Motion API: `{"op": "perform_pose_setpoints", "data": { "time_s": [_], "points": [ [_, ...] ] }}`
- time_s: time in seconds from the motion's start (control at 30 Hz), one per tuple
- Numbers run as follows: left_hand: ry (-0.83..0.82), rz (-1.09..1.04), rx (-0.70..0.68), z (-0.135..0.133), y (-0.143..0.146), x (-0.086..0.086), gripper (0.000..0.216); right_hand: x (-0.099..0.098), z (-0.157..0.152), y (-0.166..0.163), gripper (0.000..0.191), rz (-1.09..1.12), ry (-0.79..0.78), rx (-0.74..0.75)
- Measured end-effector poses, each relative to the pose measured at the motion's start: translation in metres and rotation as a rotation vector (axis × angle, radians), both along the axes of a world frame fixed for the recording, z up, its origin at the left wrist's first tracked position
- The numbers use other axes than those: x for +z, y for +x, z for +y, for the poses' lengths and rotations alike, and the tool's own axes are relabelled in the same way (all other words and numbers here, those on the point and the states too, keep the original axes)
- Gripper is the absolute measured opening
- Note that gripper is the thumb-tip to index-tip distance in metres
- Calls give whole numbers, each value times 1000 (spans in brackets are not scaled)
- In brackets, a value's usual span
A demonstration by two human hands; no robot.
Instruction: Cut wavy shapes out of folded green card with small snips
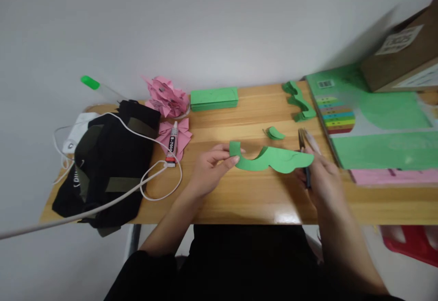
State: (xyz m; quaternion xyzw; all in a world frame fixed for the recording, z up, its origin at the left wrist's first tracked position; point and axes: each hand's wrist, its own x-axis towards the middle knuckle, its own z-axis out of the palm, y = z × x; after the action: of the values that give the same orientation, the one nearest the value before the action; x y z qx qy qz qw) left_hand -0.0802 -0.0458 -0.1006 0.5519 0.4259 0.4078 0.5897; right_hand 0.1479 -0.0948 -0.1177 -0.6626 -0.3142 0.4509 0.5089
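Note:
My left hand (212, 169) is closed, its thumb and fingers pinching the left end of a green paper piece (285, 158) with a wavy cut edge. That paper is held above the table and stretches to the right, its far tip beside my right hand (323, 173). In my right hand is a pair of dark-handled scissors (308, 178), blades pointing away from me. A pale slim shape beside the blades is blurred, so I cannot tell what it is. A small curved green paper scrap (274, 133) lies just beyond the held paper.
On the wooden table (219, 200) are a folded green paper stack (214, 99), wavy green cut-offs (297, 100), pink paper flowers (167, 96), a glue tube (173, 143) and a black bag (112, 164) with a white cable. Green paper packs (383, 150) and a cardboard box (404, 59) sit right.

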Motion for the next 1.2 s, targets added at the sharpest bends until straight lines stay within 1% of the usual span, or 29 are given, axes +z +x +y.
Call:
{"op": "perform_pose_setpoints", "data": {
  "time_s": [0.1, 0.17, 0.23, 0.37, 0.47, 0.53, 0.63, 0.73, 0.8, 0.83, 0.9, 0.97, 1.03, 1.13, 1.2],
  "points": [
    [12, 214, 3, 3, -5, -10, 21, -4, -5, 9, 41, -304, -61, 107],
    [32, 382, -25, 7, -9, -17, 23, -6, -7, 14, 41, -436, -94, 133],
    [49, 459, -33, 10, -12, -22, 24, -7, -8, 16, 42, -491, -113, 131],
    [73, 518, -42, 13, -14, -23, 24, -7, -9, 13, 42, -524, -127, 139],
    [81, 544, -69, 12, -13, -23, 23, -6, -9, 9, 40, -530, -113, 174],
    [81, 560, -90, 12, -13, -23, 24, -8, -8, 8, 38, -579, -117, 209],
    [78, 587, -119, 13, -13, -25, 25, -11, -8, 8, 32, -754, -135, 275],
    [84, 614, -145, 14, -13, -26, 26, -11, -9, 9, 24, -986, -220, 350],
    [94, 630, -165, 14, -13, -26, 27, -10, -10, 9, 22, -1098, -267, 387],
    [99, 637, -175, 15, -13, -25, 28, -9, -10, 9, 22, -1136, -265, 405],
    [109, 649, -198, 16, -13, -25, 28, -6, -8, 10, 22, -1188, -211, 448],
    [116, 661, -222, 17, -14, -24, 28, -2, -2, 11, 19, -1217, -149, 459],
    [121, 673, -241, 18, -14, -24, 28, 2, 10, 12, 18, -1226, -113, 434],
    [125, 697, -272, 20, -14, -23, 28, 6, 36, 11, 23, -1242, -120, 396],
    [129, 714, -294, 21, -14, -22, 28, 7, 53, 8, 26, -1245, -116, 431]
  ]
}}
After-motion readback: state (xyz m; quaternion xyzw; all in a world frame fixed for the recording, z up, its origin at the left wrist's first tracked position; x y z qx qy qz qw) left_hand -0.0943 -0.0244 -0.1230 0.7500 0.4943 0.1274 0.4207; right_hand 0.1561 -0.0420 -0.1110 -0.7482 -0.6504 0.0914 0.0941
